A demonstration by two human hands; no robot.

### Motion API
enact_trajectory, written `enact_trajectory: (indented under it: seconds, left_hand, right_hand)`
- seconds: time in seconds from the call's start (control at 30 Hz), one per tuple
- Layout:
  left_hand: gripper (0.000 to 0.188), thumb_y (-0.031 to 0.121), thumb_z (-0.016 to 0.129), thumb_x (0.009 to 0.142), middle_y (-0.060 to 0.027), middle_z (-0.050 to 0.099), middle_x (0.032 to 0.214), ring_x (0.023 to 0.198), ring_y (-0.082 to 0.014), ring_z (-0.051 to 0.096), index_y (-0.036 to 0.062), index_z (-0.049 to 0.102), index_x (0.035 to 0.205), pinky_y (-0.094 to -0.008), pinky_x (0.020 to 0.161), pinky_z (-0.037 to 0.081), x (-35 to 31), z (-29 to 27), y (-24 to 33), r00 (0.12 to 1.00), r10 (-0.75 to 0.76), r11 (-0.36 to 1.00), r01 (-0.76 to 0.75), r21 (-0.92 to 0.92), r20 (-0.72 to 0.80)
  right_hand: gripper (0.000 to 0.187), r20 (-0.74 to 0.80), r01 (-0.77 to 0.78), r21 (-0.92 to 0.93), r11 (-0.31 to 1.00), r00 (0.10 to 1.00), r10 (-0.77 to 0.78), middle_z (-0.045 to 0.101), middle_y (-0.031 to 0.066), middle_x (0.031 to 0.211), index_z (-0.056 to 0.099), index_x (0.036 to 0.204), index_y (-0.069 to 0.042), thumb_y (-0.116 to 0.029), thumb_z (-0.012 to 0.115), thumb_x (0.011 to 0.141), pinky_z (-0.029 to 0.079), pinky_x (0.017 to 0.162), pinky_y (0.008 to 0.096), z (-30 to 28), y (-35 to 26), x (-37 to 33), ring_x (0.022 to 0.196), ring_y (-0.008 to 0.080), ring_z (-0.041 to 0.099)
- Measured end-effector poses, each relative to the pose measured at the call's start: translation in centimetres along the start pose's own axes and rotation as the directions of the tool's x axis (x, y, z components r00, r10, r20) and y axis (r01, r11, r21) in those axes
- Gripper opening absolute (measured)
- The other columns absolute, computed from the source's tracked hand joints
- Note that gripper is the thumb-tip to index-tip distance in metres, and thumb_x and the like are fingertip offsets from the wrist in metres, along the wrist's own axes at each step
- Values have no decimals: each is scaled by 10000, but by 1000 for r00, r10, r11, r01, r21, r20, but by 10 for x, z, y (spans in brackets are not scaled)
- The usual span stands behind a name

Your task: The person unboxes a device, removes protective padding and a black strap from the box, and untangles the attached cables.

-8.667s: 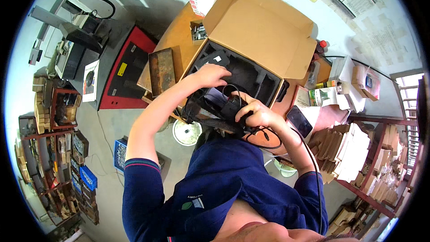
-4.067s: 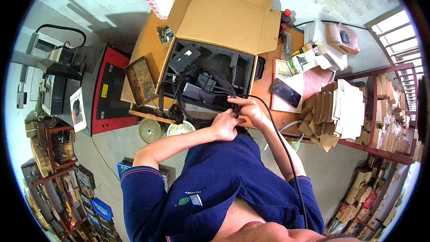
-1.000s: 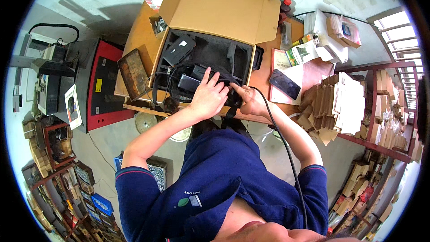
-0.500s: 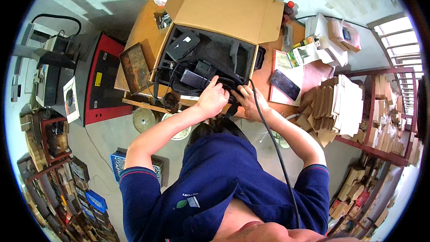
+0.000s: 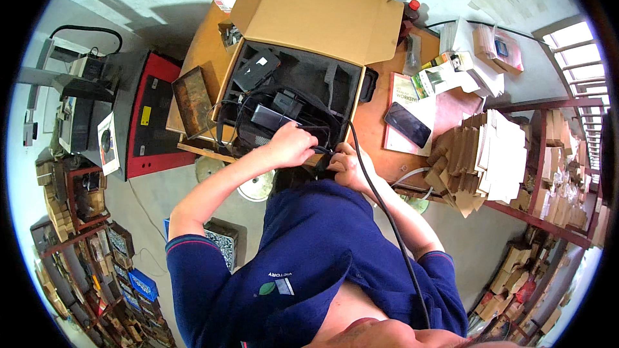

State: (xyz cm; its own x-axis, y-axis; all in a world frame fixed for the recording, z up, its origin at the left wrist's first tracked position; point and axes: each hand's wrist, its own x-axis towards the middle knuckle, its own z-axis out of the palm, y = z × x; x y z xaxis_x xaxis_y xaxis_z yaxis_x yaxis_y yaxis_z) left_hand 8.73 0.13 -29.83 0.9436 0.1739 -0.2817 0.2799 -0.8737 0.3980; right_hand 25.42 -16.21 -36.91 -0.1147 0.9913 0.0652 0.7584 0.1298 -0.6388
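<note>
At the bench's [image 5: 375, 132] near edge, left hand [image 5: 293, 146] and right hand [image 5: 350, 167] seemingly pinch black cable [image 5: 323, 150]: likely light, flexible, best gripped near ends.

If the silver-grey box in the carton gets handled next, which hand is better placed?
Probably the left hand: it is close beside the silver-grey box. The right hand is farther off to the right, by the long black cable.

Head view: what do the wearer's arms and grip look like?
Short navy sleeves, edged in thin red. Forearms bare. Left grip and right grip uncovered, ungloved. A black cable passes across the right forearm in view.
</note>
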Motion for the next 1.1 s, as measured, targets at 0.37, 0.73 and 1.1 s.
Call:
enact_trajectory:
  seconds: [0.37,0.73,1.1]
  left_hand:
    - [124,234,611,794,-64,641,715,719,-257,612,123,655,826,-386,771,417,26,-17,-10,927,319,945,-328,-11,-195]
    - [98,166,601,746,-38,552,607,639,-223,567,98,550,697,-466,879,403,34,-27,-4,727,594,804,-550,227,-345]
    - [414,453,625,776,-125,626,572,542,-263,634,62,643,640,-401,592,449,42,25,3,914,400,907,-384,170,-72]
  right_hand:
    - [221,581,-593,786,-177,608,542,642,81,764,691,839,22,-137,609,710,502,725,322,-32,4,27,761,204,613]
    - [435,-115,-411,420,809,861,496,617,172,1085,664,971,-1,-71,573,551,478,871,367,-20,-61,-13,933,315,612]
    - [340,391,-380,910,-167,649,653,662,55,958,678,1021,12,-53,568,706,444,763,232,29,-33,-16,847,119,587]
